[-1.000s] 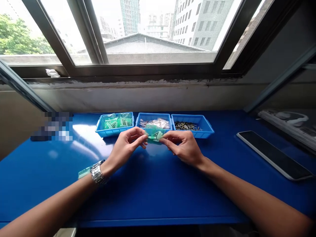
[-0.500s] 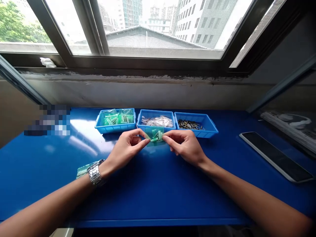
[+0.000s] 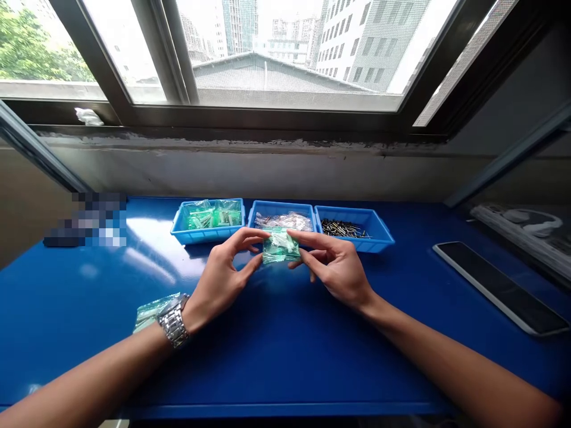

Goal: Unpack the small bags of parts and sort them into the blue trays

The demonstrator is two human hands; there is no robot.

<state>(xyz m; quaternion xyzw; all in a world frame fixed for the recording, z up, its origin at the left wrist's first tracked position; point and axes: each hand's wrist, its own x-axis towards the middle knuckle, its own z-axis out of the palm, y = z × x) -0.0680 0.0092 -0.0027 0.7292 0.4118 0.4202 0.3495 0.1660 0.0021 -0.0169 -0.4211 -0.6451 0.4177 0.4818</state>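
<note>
Between my two hands is a small green plastic bag point(image 3: 281, 246) with pale pieces inside, held above the blue table. My left hand point(image 3: 229, 264) grips its left side between thumb and fingers. On the other side, my right hand point(image 3: 334, 264) has the bag's right edge between thumb and forefinger. Just behind the bag stands a blue bin point(image 3: 282, 205) with clear plastic packets point(image 3: 285, 221) in it. Several green bags point(image 3: 156, 309) lie beside my left wrist, partly hidden by the metal watch.
To the left, a blue bin point(image 3: 207, 236) holds more green bags. Dark screws or similar thin pieces point(image 3: 341, 227) fill part of the right bin point(image 3: 377, 229). A phone-like slab point(image 3: 499, 285) lies at the right. The table point(image 3: 285, 356) ends near me at its front edge.
The green bag has turned so its crinkled face shows more fully and brighter. My fingers have shifted to its upper corners and sides.
</note>
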